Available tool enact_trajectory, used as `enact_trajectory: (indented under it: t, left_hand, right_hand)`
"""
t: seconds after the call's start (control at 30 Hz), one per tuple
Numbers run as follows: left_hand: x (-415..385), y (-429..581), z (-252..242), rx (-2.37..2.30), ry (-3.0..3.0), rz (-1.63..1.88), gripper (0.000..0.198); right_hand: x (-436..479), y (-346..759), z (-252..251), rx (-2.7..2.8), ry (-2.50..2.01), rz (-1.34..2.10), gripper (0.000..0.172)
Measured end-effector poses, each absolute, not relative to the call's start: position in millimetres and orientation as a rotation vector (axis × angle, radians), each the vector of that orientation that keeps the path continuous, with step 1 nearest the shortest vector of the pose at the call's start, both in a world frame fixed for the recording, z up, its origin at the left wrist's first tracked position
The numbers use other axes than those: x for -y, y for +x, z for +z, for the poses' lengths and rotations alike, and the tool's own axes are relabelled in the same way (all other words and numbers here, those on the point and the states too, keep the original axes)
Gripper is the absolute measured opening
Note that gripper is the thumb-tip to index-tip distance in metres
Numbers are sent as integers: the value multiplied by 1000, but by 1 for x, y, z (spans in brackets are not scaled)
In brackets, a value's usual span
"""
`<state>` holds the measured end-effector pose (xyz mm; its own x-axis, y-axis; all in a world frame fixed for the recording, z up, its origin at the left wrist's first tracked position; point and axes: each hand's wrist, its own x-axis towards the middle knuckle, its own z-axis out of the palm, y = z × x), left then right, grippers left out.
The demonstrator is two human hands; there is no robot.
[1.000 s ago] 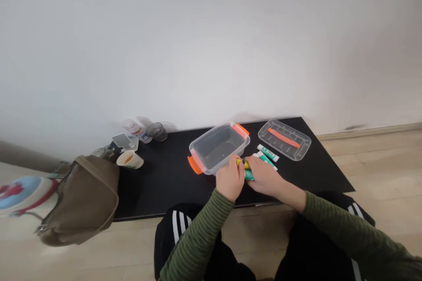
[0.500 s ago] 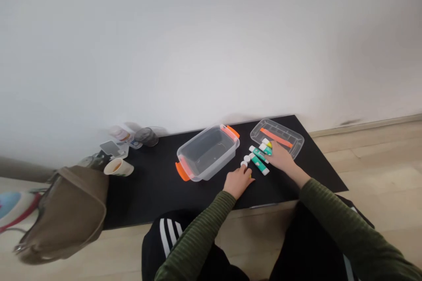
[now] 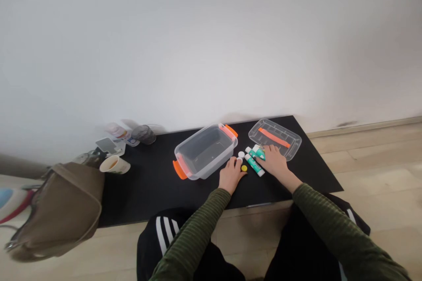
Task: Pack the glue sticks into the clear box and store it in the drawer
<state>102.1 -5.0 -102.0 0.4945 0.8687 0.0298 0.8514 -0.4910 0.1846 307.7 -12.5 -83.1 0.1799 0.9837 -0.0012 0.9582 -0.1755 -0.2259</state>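
Lower centre, tubes (image 3: 254, 163): green and white with white ends, lying side by side on the black table (image 3: 151, 184), slanting from upper left to lower right; their exact number cannot be told.
Right hand (image 3: 276, 163): lies palm down on the right ends of the tubes, fingers stretched out flat and not closed round any of them; it hides those ends.
Left hand (image 3: 231, 175): just left of the tubes, fingers half bent with the tips on the table, nothing seen inside them.
Caps: a yellow cap (image 3: 244, 168) lies between the left hand and the tubes; white caps (image 3: 241, 154) sit just above it.
Clear box (image 3: 204, 151): open, orange handles at both ends, just left of the caps, close to the left hand.
Lid (image 3: 280, 145): clear with an orange strip, above and right of the right hand.
Far left: a paper cup (image 3: 114, 164), a bottle (image 3: 117, 131) and a dark glass (image 3: 144, 134) at the table's left end.
Lower left: an olive bag (image 3: 59, 210) overlaps the table's left edge.
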Motion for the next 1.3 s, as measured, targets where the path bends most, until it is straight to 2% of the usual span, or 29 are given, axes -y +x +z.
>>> enact_trajectory:
  t: [0.2, 0.43, 0.6, 0.73, 0.87, 0.97, 1.17, 1.3]
  left_hand:
    - [5, 102, -97, -1575, 2458, 133, 44]
    - [10, 101, -91, -1574, 2426, 188, 41]
    - [20, 102, -84, -1554, 2386, 186, 49]
    - [33, 104, -87, -1468, 2323, 218, 56]
    - [37, 107, -97, -1395, 2258, 312, 78]
    - [30, 108, -105, -1371, 2239, 394, 84]
    - [7, 105, -113, -1328, 2272, 469, 66]
    - [7, 104, -109, -1331, 2335, 476, 63]
  right_hand:
    - [17, 302, -92, 1993, -2168, 172, 46]
    - [23, 307, -90, 1981, -2136, 174, 55]
    - [26, 328, -81, 1924, -2219, 274, 50]
    - [30, 337, -82, 1838, -2314, 499, 57]
    - [32, 333, -89, 1805, -2224, 625, 60]
    - [32, 334, -96, 1791, -2106, 669, 56]
    - [27, 343, -103, 1704, -1937, 829, 40]
    - [28, 341, -96, 1700, -1909, 853, 28]
